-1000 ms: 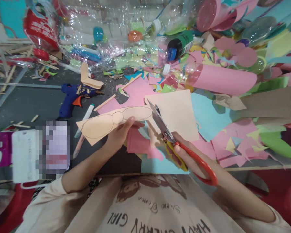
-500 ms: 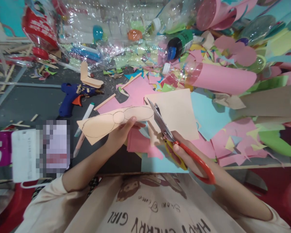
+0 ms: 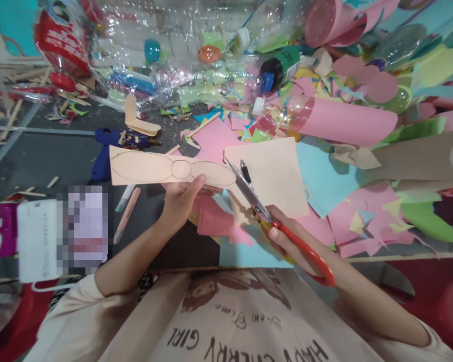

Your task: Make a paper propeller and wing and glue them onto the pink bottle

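My left hand [image 3: 183,201] pinches a strip of peach paper [image 3: 145,167] from below, the thumb lying on top. Pencilled on the strip are two long ovals joined by a small round shape; its right end is rounded along the line. My right hand [image 3: 283,231] grips scissors [image 3: 254,198] with red and yellow handles. Their blades point up and left, close beside the strip's rounded end; whether they touch it I cannot tell. Under the scissors lie a larger peach sheet [image 3: 275,171] and a black pen [image 3: 245,171].
A blue glue gun [image 3: 101,158] lies left, partly behind the strip, near markers [image 3: 127,215] and a blurred phone-like object [image 3: 88,226]. A pink-wrapped bottle [image 3: 351,120], more plastic bottles and coloured paper scraps [image 3: 373,216] crowd the back and right. A blue sheet [image 3: 324,176] lies right.
My left hand has turned the strip, its left end swinging upward so it lies nearly level and now overlaps the glue gun. The scissors have barely moved; their blades look nearly closed.
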Available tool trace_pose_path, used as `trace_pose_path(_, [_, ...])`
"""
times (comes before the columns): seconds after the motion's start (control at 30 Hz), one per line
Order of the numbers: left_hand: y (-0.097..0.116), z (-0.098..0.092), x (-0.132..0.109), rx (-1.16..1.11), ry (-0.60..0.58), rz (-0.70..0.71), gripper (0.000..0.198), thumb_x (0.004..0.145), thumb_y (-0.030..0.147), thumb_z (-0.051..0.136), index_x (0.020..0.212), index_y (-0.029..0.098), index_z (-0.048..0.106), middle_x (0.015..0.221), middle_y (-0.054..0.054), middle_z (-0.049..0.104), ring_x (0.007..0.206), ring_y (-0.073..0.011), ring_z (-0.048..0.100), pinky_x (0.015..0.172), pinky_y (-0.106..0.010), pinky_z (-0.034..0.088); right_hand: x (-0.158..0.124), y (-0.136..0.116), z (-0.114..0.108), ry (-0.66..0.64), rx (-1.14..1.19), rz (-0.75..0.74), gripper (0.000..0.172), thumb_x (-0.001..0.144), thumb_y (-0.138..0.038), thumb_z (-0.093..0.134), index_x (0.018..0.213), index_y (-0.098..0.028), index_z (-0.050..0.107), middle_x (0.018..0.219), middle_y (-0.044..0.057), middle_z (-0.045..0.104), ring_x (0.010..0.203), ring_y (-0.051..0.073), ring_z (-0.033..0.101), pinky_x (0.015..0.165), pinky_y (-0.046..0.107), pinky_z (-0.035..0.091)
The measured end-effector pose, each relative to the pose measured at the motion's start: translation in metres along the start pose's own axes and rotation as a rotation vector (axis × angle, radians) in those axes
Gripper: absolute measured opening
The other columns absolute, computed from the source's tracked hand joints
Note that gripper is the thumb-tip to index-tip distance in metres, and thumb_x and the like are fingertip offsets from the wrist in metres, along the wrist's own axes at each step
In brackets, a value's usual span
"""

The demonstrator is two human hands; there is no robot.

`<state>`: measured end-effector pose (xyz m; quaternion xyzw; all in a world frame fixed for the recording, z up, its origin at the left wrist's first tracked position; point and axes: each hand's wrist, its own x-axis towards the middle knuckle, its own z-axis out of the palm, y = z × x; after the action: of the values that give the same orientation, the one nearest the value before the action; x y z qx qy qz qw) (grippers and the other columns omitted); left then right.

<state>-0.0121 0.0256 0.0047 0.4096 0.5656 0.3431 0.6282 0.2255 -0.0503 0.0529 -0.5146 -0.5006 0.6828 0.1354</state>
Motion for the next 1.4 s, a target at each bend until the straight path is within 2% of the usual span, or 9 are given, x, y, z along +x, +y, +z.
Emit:
trace_pose_path(0.17, [-0.001, -0.001, 0.002, -0.001, 0.034, 0.023, 0.042, 0.078, 0.055, 0.062, 0.059, 0.018, 0.071, 0.059, -0.005, 0.071, 0.071, -0.0224, 0.074, 0.073, -0.034, 0.063, -0.001, -0.004, -0.003, -0.027, 0.007, 0.010, 0.050, 0.092, -0.068, 0.039, 0.107, -0.020, 0.045, 0.059, -0.007, 0.037, 0.049, 0.009, 0.032, 0.045, 0.027, 0.026])
trace_pose_path(0.43, [0.002, -0.002, 0.004, 0.050, 0.101, 0.160, 0.036, 0.080, 0.050, 0.064, 0.063, 0.018, 0.065, 0.059, -0.003, 0.066, 0.071, -0.0209, 0.071, 0.069, -0.032, 0.062, -0.005, -0.009, -0.003, -0.013, -0.025, 0.034, 0.054, 0.091, -0.070, 0.040, 0.108, -0.019, 0.047, 0.061, -0.008, 0.034, 0.050, 0.008, 0.028, 0.044, 0.027, 0.022])
trace_pose_path(0.6, [0.006, -0.003, 0.003, 0.170, 0.173, 0.259, 0.042, 0.081, 0.046, 0.065, 0.052, 0.022, 0.046, 0.049, 0.002, 0.049, 0.064, -0.0163, 0.062, 0.068, -0.028, 0.056, -0.006, 0.001, -0.005, -0.033, -0.079, -0.021, 0.051, 0.092, -0.067, 0.041, 0.110, -0.019, 0.047, 0.065, -0.006, 0.039, 0.052, 0.009, 0.031, 0.045, 0.027, 0.026])
trace_pose_path(0.7, [0.006, -0.005, 0.002, 0.255, 0.194, 0.267, 0.050, 0.081, 0.046, 0.064, 0.048, 0.023, 0.035, 0.046, 0.004, 0.033, 0.052, -0.0123, 0.047, 0.058, -0.026, 0.045, -0.007, 0.005, -0.007, -0.066, -0.062, -0.021, 0.046, 0.094, -0.064, 0.038, 0.110, -0.022, 0.046, 0.062, -0.006, 0.038, 0.050, 0.010, 0.031, 0.046, 0.028, 0.031])
trace_pose_path(0.83, [0.005, -0.007, 0.000, 0.334, 0.155, 0.242, 0.060, 0.082, 0.049, 0.063, 0.047, 0.023, 0.022, 0.047, 0.006, 0.020, 0.045, -0.0082, 0.023, 0.047, -0.028, 0.025, -0.010, 0.001, -0.010, -0.109, -0.004, 0.001, 0.045, 0.093, -0.067, 0.038, 0.104, -0.024, 0.048, 0.062, -0.005, 0.039, 0.050, 0.011, 0.032, 0.047, 0.029, 0.034])
trace_pose_path(0.93, [0.008, -0.006, -0.001, 0.366, 0.102, 0.240, 0.061, 0.083, 0.048, 0.062, 0.046, 0.023, 0.021, 0.046, 0.006, 0.018, 0.044, -0.0080, 0.019, 0.046, -0.029, 0.021, -0.010, -0.003, -0.011, -0.100, 0.026, 0.029, 0.045, 0.091, -0.069, 0.039, 0.099, -0.025, 0.048, 0.063, -0.004, 0.039, 0.051, 0.012, 0.033, 0.045, 0.029, 0.032])
trace_pose_path(1.17, [0.017, -0.001, -0.002, 0.355, -0.002, 0.264, 0.065, 0.085, 0.053, 0.056, 0.042, 0.022, 0.019, 0.041, 0.006, 0.014, 0.039, -0.0061, 0.013, 0.039, -0.026, 0.015, -0.006, 0.000, -0.008, -0.160, 0.043, 0.073, 0.049, 0.092, -0.070, 0.033, 0.102, -0.022, 0.040, 0.064, -0.007, 0.037, 0.052, 0.009, 0.029, 0.047, 0.026, 0.027])
trace_pose_path(1.27, [0.018, 0.000, -0.003, 0.356, -0.001, 0.253, 0.066, 0.084, 0.055, 0.057, 0.042, 0.022, 0.018, 0.041, 0.006, 0.014, 0.038, -0.0058, 0.015, 0.036, -0.024, 0.018, -0.005, 0.000, -0.005, -0.143, 0.057, 0.056, 0.051, 0.091, -0.072, 0.034, 0.098, -0.022, 0.040, 0.062, -0.007, 0.037, 0.051, 0.008, 0.030, 0.045, 0.025, 0.024])
trace_pose_path(1.4, [0.018, -0.001, -0.003, 0.286, -0.005, 0.236, 0.057, 0.082, 0.045, 0.060, 0.043, 0.024, 0.024, 0.040, 0.006, 0.020, 0.042, -0.0101, 0.040, 0.046, -0.024, 0.041, -0.004, -0.006, -0.003, -0.105, 0.061, 0.065, 0.060, 0.088, -0.075, 0.037, 0.109, -0.020, 0.044, 0.059, -0.008, 0.036, 0.049, 0.008, 0.030, 0.046, 0.026, 0.023])
